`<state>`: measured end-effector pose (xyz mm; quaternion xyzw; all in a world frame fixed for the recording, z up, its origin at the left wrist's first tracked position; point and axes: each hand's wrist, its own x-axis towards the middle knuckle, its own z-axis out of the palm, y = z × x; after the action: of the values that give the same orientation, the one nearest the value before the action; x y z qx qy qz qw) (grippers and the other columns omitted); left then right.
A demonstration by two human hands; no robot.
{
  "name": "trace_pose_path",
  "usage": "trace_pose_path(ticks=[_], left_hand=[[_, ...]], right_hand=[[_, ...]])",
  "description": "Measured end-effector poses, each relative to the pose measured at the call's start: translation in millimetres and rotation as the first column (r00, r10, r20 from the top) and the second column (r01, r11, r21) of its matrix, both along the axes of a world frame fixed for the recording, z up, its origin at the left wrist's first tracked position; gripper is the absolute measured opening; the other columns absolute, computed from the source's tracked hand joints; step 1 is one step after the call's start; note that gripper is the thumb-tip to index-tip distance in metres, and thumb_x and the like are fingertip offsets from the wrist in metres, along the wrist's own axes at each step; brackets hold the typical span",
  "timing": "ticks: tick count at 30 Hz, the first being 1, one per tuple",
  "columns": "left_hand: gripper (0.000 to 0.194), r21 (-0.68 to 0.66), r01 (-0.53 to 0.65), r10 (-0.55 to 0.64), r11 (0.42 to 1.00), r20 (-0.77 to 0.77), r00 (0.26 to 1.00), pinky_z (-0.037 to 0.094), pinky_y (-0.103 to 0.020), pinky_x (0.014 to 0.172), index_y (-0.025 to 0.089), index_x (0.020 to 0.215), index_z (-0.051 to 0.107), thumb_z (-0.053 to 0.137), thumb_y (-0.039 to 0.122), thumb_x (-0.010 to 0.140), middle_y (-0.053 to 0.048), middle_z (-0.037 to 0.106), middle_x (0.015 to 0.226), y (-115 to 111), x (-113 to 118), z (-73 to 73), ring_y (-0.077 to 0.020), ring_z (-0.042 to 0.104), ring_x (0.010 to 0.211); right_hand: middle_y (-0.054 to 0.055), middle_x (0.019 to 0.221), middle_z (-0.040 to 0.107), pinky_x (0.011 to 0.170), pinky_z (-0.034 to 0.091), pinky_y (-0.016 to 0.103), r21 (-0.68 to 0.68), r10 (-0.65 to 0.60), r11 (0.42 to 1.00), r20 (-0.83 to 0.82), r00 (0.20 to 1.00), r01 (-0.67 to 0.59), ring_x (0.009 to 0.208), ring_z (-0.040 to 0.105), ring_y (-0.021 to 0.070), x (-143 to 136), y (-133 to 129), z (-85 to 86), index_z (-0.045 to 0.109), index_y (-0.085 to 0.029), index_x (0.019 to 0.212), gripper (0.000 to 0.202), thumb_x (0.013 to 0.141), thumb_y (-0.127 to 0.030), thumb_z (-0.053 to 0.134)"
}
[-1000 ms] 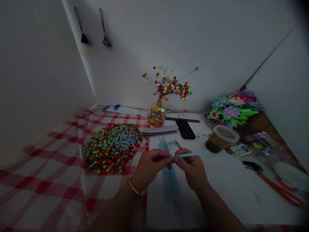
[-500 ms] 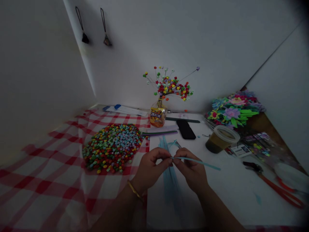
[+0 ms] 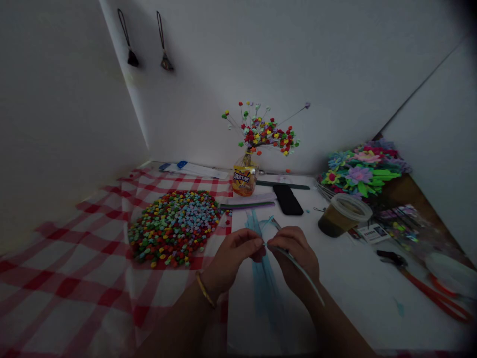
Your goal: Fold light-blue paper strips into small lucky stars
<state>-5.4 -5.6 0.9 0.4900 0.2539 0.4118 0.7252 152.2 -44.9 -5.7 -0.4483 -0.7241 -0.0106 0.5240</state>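
Note:
Between both hands is a narrow light-blue paper strip (image 3: 303, 272), its long end curving down over my right hand and wrist. My left hand (image 3: 238, 256) pinches the strip's small folded end between thumb and forefinger. Close beside it, my right hand (image 3: 296, 253) is closed on the strip near that end. Under the hands lies a bundle of light-blue paper strips (image 3: 263, 278) on the white table surface. To the left is a large heap of small colourful folded paper stars (image 3: 175, 226) on a red-and-white checked cloth (image 3: 97, 253).
Behind the hands stand a cut bottle (image 3: 244, 180) with stars on wires, a black phone (image 3: 287, 200) and purple and green strips (image 3: 248, 205). At right are a plastic tub (image 3: 345, 215) of dark contents, orange-handled pliers (image 3: 425, 286) and pipe-cleaner flowers (image 3: 363, 171).
The strip's long end has swung from pointing right to hanging down across my right hand and wrist. My left fingers have turned slightly around the folded end.

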Motion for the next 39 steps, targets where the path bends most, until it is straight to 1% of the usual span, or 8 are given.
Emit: trace_pose_path(ticks=[5, 11, 13, 16, 21, 26, 32, 39], left_hand=[[0.017, -0.152, 0.097, -0.09, 0.984, 0.053, 0.995, 0.037, -0.025, 0.053, 0.013, 0.066, 0.06, 0.067, 0.027, 0.071, 0.001, 0.055, 0.052, 2.2, -2.2, -2.3, -0.01, 0.049, 0.048], [0.013, -0.191, 0.144, -0.124, 0.971, 0.111, 0.986, 0.037, -0.025, 0.051, 0.013, 0.066, 0.061, 0.068, 0.023, 0.069, 0.001, 0.056, 0.052, 2.6, -2.6, -5.9, -0.01, 0.05, 0.047], [0.012, -0.17, 0.108, -0.091, 0.98, 0.106, 0.99, 0.036, -0.024, 0.053, 0.012, 0.066, 0.062, 0.07, 0.02, 0.067, 0.001, 0.056, 0.052, 2.6, -2.7, -4.9, -0.0098, 0.051, 0.048], [0.009, -0.094, 0.051, -0.039, 0.994, 0.121, 0.992, 0.037, -0.024, 0.056, 0.011, 0.067, 0.065, 0.07, 0.019, 0.069, 0.0, 0.059, 0.054, 2.9, -2.7, -4.3, -0.01, 0.052, 0.053], [0.009, -0.034, 0.005, -0.002, 0.999, 0.102, 0.995, 0.039, -0.024, 0.06, 0.013, 0.07, 0.066, 0.071, 0.021, 0.07, 0.0, 0.061, 0.058, 3.7, -3.1, -7.8, -0.0107, 0.053, 0.057], [0.012, 0.016, 0.002, -0.003, 1.0, 0.053, 0.999, 0.041, -0.024, 0.06, 0.013, 0.071, 0.068, 0.071, 0.024, 0.071, 0.0, 0.061, 0.059, 4.7, -3.4, -8.3, -0.0106, 0.053, 0.057], [0.014, 0.07, -0.089, 0.093, 0.994, -0.052, 0.994, 0.042, -0.024, 0.059, 0.013, 0.067, 0.067, 0.074, 0.025, 0.066, 0.0, 0.061, 0.06, 2.5, -1.1, -0.8, -0.0107, 0.052, 0.057], [0.016, 0.075, -0.177, 0.178, 0.981, 0.001, 0.984, 0.044, -0.025, 0.064, 0.015, 0.071, 0.068, 0.078, 0.022, 0.06, 0.001, 0.062, 0.066, -1.1, 5.2, -3.2, -0.0117, 0.054, 0.065]], right_hand=[[0.002, 0.074, 0.063, 0.074, 0.042, 0.038, 0.19, -0.093, 0.98, 0.169, 0.981, 0.06, 0.076, 0.056, 0.0206, 1.6, -0.1, 0.9, 0.069, -0.033, 0.09, 0.024, 0.077, -0.012, 0.064], [-0.001, 0.073, 0.066, 0.079, 0.04, 0.039, 0.23, -0.112, 0.972, 0.306, 0.946, 0.04, 0.077, 0.055, 0.0191, 4.9, -1.8, 6.2, 0.069, -0.037, 0.092, 0.028, 0.078, -0.013, 0.065], [0.001, 0.076, 0.066, 0.078, 0.041, 0.038, 0.171, -0.054, 0.985, 0.224, 0.973, 0.015, 0.08, 0.055, 0.0201, 3.9, -1.2, 5.1, 0.07, -0.035, 0.091, 0.026, 0.079, -0.014, 0.064], [0.004, 0.082, 0.063, 0.074, 0.045, 0.036, -0.037, 0.037, 0.999, -0.06, 0.997, -0.039, 0.083, 0.057, 0.0207, 1.0, 0.5, 1.1, 0.069, -0.03, 0.091, 0.018, 0.079, -0.016, 0.064], [0.003, 0.077, 0.061, 0.069, 0.047, 0.033, -0.287, 0.117, 0.927, -0.389, 0.914, -0.241, 0.075, 0.059, 0.0189, -0.5, 2.3, -1.6, 0.069, -0.025, 0.078, 0.003, 0.078, -0.025, 0.066], [0.003, 0.076, 0.06, 0.069, 0.046, 0.034, -0.363, 0.112, 0.884, -0.451, 0.886, -0.296, 0.073, 0.058, 0.0189, 0.3, 1.7, -0.1, 0.069, -0.025, 0.075, 0.008, 0.076, -0.032, 0.068], [-0.001, 0.069, 0.057, 0.066, 0.042, 0.03, -0.425, 0.05, 0.855, -0.505, 0.862, -0.299, 0.068, 0.053, 0.0157, -3.9, 0.8, 2.0, 0.065, -0.022, 0.069, 0.01, 0.076, -0.029, 0.066], [-0.002, 0.066, 0.052, 0.059, 0.039, 0.025, -0.466, -0.056, 0.801, -0.683, 0.728, -0.376, 0.062, 0.047, 0.0129, -11.7, 0.8, -1.2, 0.059, -0.021, 0.071, 0.016, 0.076, -0.034, 0.065]])
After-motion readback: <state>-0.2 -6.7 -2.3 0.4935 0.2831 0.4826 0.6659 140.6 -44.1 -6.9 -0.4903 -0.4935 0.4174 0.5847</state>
